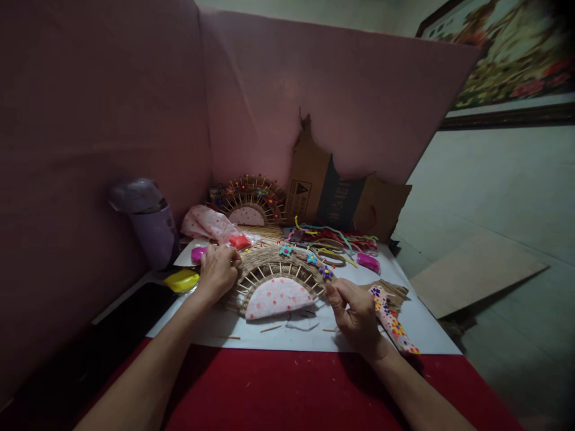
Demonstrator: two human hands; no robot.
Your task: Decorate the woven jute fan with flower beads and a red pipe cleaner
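A half-round fan of woven twine and thin sticks point(265, 261) is between my hands. Its rim carries small clay flowers point(311, 258) in teal and purple. A white half-disc of cloth with pinkish dots point(281, 297) fills its inner part. My left hand point(218, 270) has its fingers curled at the fan's upper left edge, and the fingertips are partly hidden. At the right end, my right hand point(353, 308) pinches the fan's edge between thumb and fingers. A purple packet point(197, 255) sits just left of my left hand.
A second decorated fan point(246, 215) stands at the back near torn cardboard point(309, 179). Scissors point(331, 257) and coloured cords point(345, 236) lie behind. A purple bottle point(150, 224) and yellow packet point(182, 280) are left, floral cloth point(392, 323) right, stick bits in front.
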